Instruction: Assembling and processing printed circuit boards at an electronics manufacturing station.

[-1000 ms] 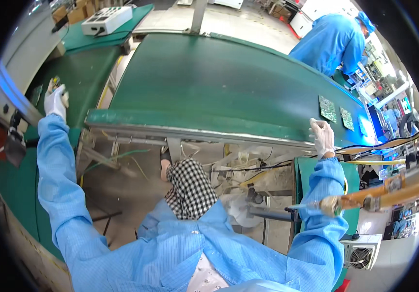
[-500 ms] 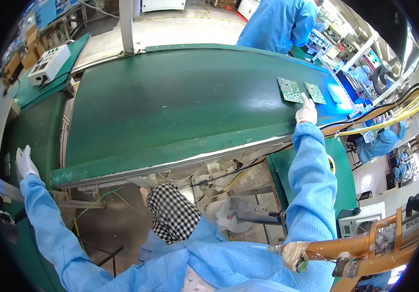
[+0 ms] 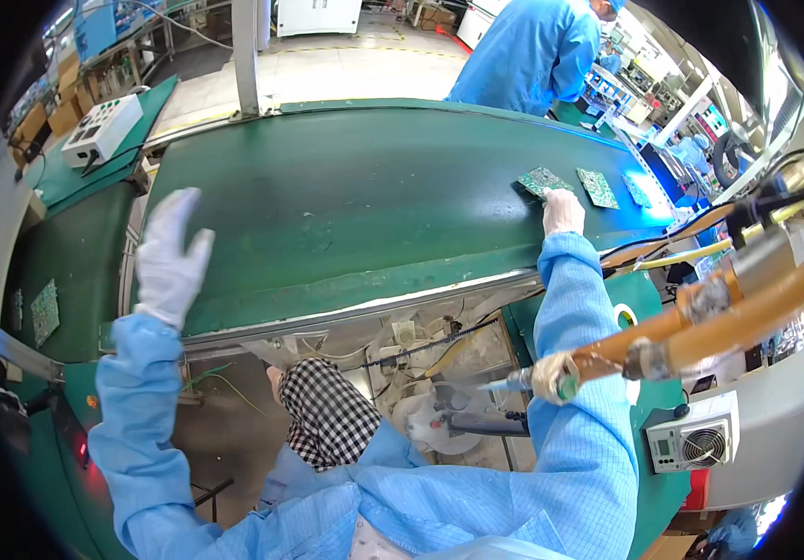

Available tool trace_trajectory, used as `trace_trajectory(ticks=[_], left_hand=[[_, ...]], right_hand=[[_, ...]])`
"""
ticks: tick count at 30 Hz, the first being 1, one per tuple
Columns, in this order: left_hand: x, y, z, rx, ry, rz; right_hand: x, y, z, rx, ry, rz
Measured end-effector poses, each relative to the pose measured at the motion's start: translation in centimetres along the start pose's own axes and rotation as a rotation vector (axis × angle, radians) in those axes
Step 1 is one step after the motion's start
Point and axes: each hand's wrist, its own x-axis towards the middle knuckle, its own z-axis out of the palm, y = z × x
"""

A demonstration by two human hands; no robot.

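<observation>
At the right part of the green conveyor belt (image 3: 346, 187), my white-gloved right hand (image 3: 563, 213) pinches the near edge of a green circuit board (image 3: 542, 180), which is tilted. Just right of it, a second circuit board (image 3: 597, 188) lies flat on the belt, and a third board (image 3: 637, 191) sits beyond under blue light. My left hand (image 3: 172, 257), also gloved in white, hovers over the belt's left end with fingers apart and nothing in it. A circuit board (image 3: 45, 313) lies on the lower left belt (image 3: 80, 271), with another board (image 3: 16, 310) at its far edge.
A white box with sockets (image 3: 101, 131) stands at the far left. Orange ducts with a nozzle (image 3: 607, 359) cross over my right forearm. Behind the belt stands a co-worker in blue (image 3: 525, 56). A white unit with a fan (image 3: 694, 439) sits at lower right.
My left hand has risen and moved right from the left belt, where a circuit board now shows. My right hand has shifted slightly left and gripped the nearest board, tilting it.
</observation>
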Motion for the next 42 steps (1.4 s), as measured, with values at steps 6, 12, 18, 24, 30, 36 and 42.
trace_trajectory(ticks=[6, 12, 18, 24, 30, 36, 42], left_hand=[[-0.3, 10.4, 2.4, -0.074, -0.255, 0.286], [0.3, 16.9, 4.0, -0.092, -0.276, 0.393], [-0.6, 16.6, 5.7, -0.022, -0.396, 0.355], [-2.3, 12.0, 4.5, -0.244, -0.182, 0.149], [-7.5, 7.9, -2.7, -1.619, -0.271, -0.549], [-13.6, 8.8, -9.1, -1.418, -0.12, -0.686], [-16.6, 10.6, -13.8, -1.348, 0.124, -0.891]], right_hand=[[-1.0, -7.4, -5.1, 0.073, 0.067, -0.174], [-7.0, -15.5, -16.4, 0.564, -0.123, -0.488], [-11.5, -21.3, -19.0, 1.066, -0.164, -0.428], [-10.8, -21.3, -18.4, 1.291, 0.067, -0.031], [-12.1, -13.9, -10.4, 0.717, 0.16, -0.12], [-10.1, -10.1, -5.5, 0.627, 0.07, -0.184], [-6.2, -4.9, 0.4, 0.712, 0.026, -0.187]])
